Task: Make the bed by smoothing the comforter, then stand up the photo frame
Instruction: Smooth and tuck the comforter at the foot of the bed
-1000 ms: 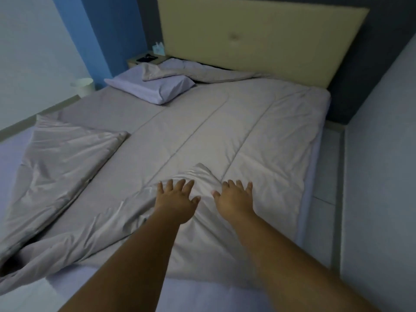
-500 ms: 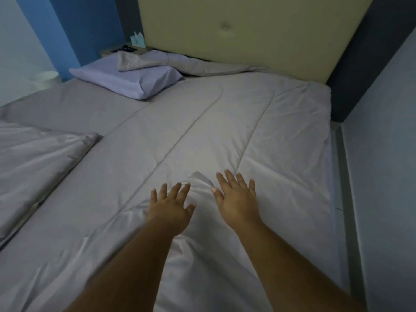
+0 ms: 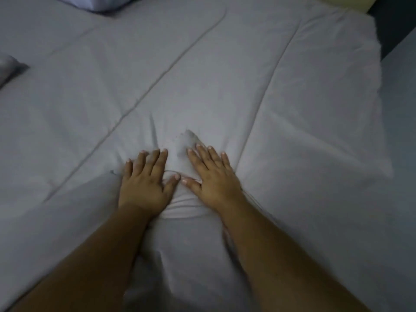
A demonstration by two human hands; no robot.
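Observation:
The pale grey comforter (image 3: 225, 82) fills nearly the whole head view, with stitched seams running diagonally across it. My left hand (image 3: 146, 181) and my right hand (image 3: 213, 176) lie flat on it side by side, palms down, fingers spread, thumbs almost touching. Small wrinkles bunch between and just beyond the fingertips. A folded-over flap of the comforter lies under my wrists and forearms. No photo frame is in view.
A lilac pillow (image 3: 108, 2) shows at the top left edge. A bunched fold of comforter (image 3: 9, 68) pokes in at the left edge. The comforter's right edge (image 3: 380, 91) borders a dark gap and a pale wall (image 3: 403, 64).
The view has dropped much closer to the bed, so headboard and nightstand left the frame. Both hands have slid forward over the flap and now press flat, closer together.

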